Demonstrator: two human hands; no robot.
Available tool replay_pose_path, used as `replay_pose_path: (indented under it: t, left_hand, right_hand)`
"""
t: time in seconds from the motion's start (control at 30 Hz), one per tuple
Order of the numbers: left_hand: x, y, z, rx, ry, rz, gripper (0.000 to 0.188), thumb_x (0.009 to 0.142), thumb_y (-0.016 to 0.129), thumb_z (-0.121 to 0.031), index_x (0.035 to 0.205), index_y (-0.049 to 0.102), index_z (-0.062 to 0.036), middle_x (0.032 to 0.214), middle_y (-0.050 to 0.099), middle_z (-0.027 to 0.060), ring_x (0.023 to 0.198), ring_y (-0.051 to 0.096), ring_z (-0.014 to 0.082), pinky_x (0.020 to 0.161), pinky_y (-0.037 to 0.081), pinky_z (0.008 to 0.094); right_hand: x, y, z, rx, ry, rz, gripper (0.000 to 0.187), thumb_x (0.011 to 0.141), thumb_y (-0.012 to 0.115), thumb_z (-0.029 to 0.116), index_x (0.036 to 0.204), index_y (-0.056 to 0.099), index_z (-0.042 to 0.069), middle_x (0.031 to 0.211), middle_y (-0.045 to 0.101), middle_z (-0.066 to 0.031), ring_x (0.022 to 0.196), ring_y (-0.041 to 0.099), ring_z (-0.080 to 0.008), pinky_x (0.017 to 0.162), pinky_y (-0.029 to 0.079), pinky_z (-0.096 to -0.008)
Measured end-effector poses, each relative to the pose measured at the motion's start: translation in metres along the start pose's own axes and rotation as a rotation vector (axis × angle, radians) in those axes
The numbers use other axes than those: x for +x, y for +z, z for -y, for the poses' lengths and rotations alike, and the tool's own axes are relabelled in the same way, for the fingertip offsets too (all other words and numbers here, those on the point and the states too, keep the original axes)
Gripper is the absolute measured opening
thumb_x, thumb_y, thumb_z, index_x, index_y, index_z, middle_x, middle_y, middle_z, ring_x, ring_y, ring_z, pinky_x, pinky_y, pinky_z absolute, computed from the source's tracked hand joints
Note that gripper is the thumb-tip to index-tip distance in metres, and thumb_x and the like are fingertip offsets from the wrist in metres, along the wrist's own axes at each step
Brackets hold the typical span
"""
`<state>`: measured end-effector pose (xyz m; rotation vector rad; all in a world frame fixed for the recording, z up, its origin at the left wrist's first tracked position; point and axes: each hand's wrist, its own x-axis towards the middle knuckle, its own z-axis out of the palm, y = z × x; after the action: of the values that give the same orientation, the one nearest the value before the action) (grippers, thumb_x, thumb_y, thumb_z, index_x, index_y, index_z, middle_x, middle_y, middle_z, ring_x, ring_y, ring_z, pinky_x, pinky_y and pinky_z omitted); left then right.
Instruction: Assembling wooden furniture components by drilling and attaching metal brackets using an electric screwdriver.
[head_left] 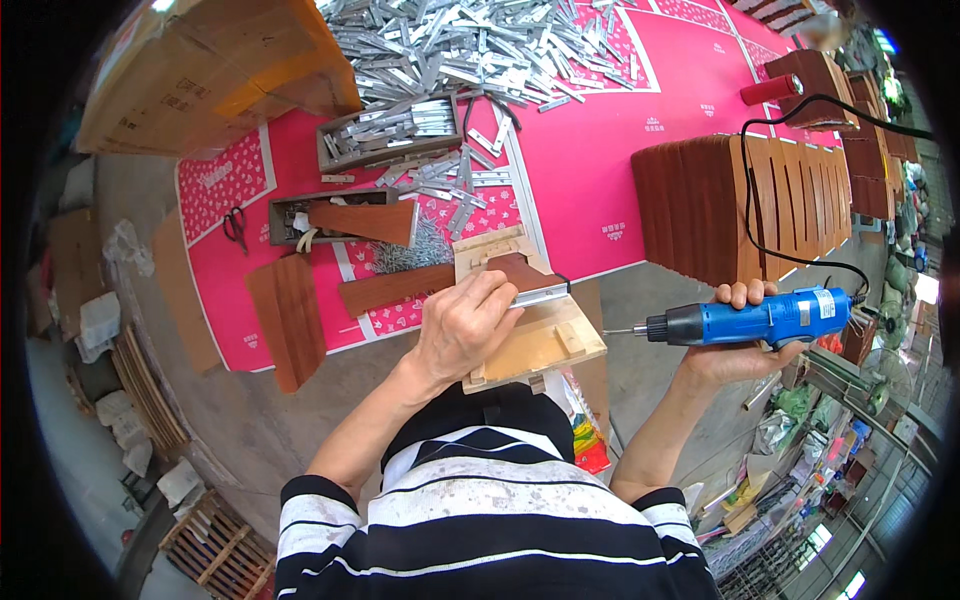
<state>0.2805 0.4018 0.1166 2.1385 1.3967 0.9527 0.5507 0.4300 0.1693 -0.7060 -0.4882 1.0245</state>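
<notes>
My left hand [465, 325] is closed on a small brown wooden board [518, 270], its fingers pressing near a silvery metal strip [542, 296] along the board's edge. The board sits in a pale wooden jig [540, 345] with raised blocks, held in front of my body at the table edge. Part of the board is hidden by the fingers. My right hand [735, 362] grips a blue electric screwdriver [765, 320] lying level, its bit pointing left toward the jig and apart from it. A loose heap of screws [415, 245] lies beyond my left hand.
Metal strips [470, 45] cover the back of the pink table [585, 180]; a grey tray [330, 160] holds more. Stacked brown boards [690, 205] stand right, near the tool's black cable [748, 180]. Left are scissors [235, 228], a brown board [288, 315] and a cardboard box [220, 80].
</notes>
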Motion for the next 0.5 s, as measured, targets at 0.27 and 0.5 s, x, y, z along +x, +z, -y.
replay_pose_path:
  t: [0.27,0.5]
  left_hand:
    - [-0.0059,0.0057,-0.0012,-0.083,-0.058,0.008,0.021,0.066,0.071,-0.007,0.081,0.057,-0.0022,0.08,0.058,0.0083,0.061,0.059,0.0221,0.051,0.049,0.0305]
    - [-0.0063,0.0026,-0.0019,-0.1,-0.113,0.094,0.022,0.067,0.071,-0.008,0.083,0.058,-0.0026,0.082,0.059,0.0084,0.062,0.06,0.0218,0.052,0.049,0.0303]
  right_hand:
    - [0.0043,-0.0027,0.0011,-0.046,0.001,-0.013,0.068,0.073,0.056,0.064,0.103,0.047,0.004,0.08,0.051,-0.0089,0.068,0.053,-0.0195,0.065,0.043,-0.0333]
    - [0.0062,0.0012,-0.0035,-0.047,0.01,0.0,0.068,0.073,0.055,0.065,0.103,0.046,0.005,0.079,0.052,-0.0088,0.067,0.054,-0.0198,0.065,0.044,-0.0335]
